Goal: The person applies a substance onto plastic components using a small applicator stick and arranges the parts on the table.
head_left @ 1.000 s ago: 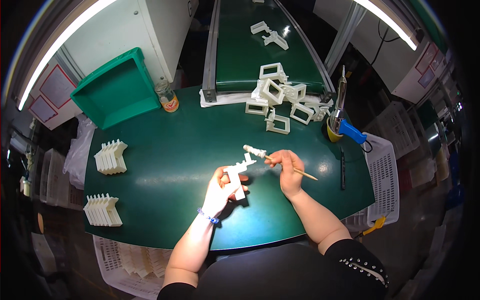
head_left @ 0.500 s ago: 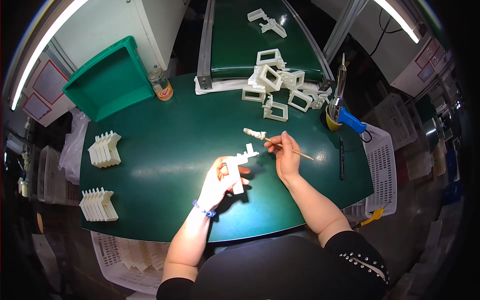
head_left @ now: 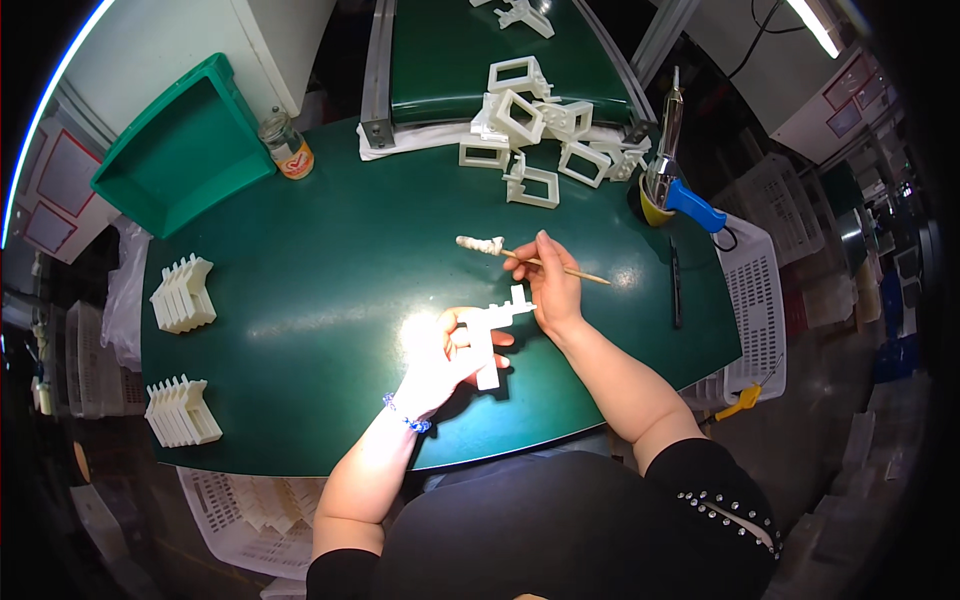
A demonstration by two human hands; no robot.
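My left hand (head_left: 445, 358) is closed around a white plastic part (head_left: 488, 345), long and stepped with a small upright tab, held above the green table. Strong light washes out the hand and part, hiding finer detail. In my right hand (head_left: 550, 285), pinched between thumb and fingers, is a thin wooden stick (head_left: 588, 276) whose far end is wrapped in white material (head_left: 480, 244). The stick lies almost level beyond the part, its wrapped end pointing left. The part's tab end comes close to the right hand; whether they touch I cannot tell.
White frame-shaped parts (head_left: 520, 118) are piled by the conveyor (head_left: 430, 92). Two rows of white parts (head_left: 184, 295) stand left. A green bin (head_left: 150, 200), a glass jar (head_left: 288, 150), a blue-handled tool (head_left: 695, 207) in a yellow cup and a black pen-like tool (head_left: 676, 285) surround the work area.
The whole view has shifted, so the table things appear further up and left. My left hand has brought the white part nearer to my right hand, which keeps its grip on the stick.
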